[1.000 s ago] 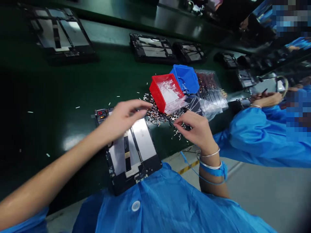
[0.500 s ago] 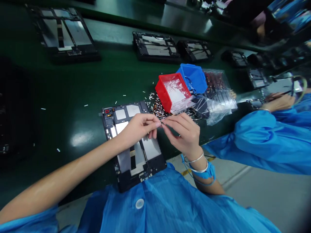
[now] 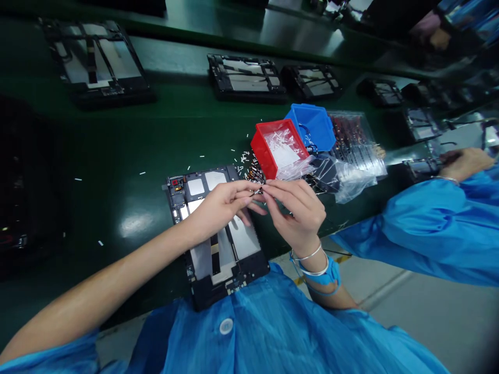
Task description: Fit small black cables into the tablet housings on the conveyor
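Observation:
An opened tablet chassis (image 3: 206,244) lies on the green belt (image 3: 117,156) in front of me, its boards and metal shields exposed. My left hand (image 3: 222,208) and my right hand (image 3: 298,210) meet above its right edge. The fingertips of both pinch one tiny part (image 3: 258,191), too small to name. Just beyond them lies a heap of small loose parts (image 3: 253,174). A red bin (image 3: 275,148) holding a clear bag of white bits stands next to a blue bin (image 3: 312,124).
Several more opened tablet chassis (image 3: 244,78) lie further along the belt. Clear bags of components (image 3: 356,143) rest right of the bins. A co-worker's blue sleeve (image 3: 421,228) and hand (image 3: 465,163) work at the right. White scraps dot the belt.
A second ago my hands were apart, the right one at the heap of parts. They came together over the chassis and now pinch the small part between them.

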Tool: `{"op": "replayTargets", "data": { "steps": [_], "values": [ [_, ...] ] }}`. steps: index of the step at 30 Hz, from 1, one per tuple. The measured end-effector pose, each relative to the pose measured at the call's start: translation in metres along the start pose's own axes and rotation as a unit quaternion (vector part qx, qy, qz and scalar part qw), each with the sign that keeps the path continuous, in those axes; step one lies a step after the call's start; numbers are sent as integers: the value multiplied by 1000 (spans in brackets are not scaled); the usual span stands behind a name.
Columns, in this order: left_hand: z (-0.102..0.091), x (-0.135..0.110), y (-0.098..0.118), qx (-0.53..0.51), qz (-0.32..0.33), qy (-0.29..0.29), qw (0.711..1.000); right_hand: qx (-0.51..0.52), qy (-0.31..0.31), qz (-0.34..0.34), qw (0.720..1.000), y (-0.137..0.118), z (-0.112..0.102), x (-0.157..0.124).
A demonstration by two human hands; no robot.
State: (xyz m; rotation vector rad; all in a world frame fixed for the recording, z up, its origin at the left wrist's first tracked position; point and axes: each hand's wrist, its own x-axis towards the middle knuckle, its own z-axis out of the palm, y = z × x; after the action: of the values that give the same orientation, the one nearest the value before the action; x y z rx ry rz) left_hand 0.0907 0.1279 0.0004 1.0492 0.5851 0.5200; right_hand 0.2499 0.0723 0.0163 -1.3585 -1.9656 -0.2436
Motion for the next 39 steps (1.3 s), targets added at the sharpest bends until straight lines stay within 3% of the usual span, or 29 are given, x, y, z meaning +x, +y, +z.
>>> {"op": "replayTargets", "data": {
  "steps": [7, 11, 16, 18, 21, 23, 25, 28, 31, 39],
  "values": [
    [2, -2, 7, 96, -20, 65, 993, 10, 23, -41, 999, -1, 10, 0],
    [0, -4, 9, 193, 32, 86, 977, 33, -2, -9, 999, -1, 9, 3],
    [-7, -3, 7, 288, 63, 66, 953, 90, -47, 46, 994, 4, 4, 8],
    [-8, -2, 7, 276, 51, 62, 958, 95, -48, 50, 993, 6, 3, 9],
    [-7, 1, 8, 175, -15, 65, 982, 42, 17, 47, 998, 8, 5, 9],
    [-7, 3, 8, 99, -63, 69, 991, 16, 56, 23, 998, 7, 8, 9],
    [-7, 4, 8, 56, -80, 69, 993, 15, 57, -13, 998, 5, 13, 7],
    [-6, 4, 8, 48, -59, 62, 995, 16, 31, -39, 999, 2, 21, 5],
    [-5, 1, 8, 75, -41, 71, 994, 28, 16, -22, 999, 1, 24, 3],
    [-8, 1, 9, 256, 67, 101, 959, 94, -25, 26, 995, 6, 20, 5]
  ]
}}
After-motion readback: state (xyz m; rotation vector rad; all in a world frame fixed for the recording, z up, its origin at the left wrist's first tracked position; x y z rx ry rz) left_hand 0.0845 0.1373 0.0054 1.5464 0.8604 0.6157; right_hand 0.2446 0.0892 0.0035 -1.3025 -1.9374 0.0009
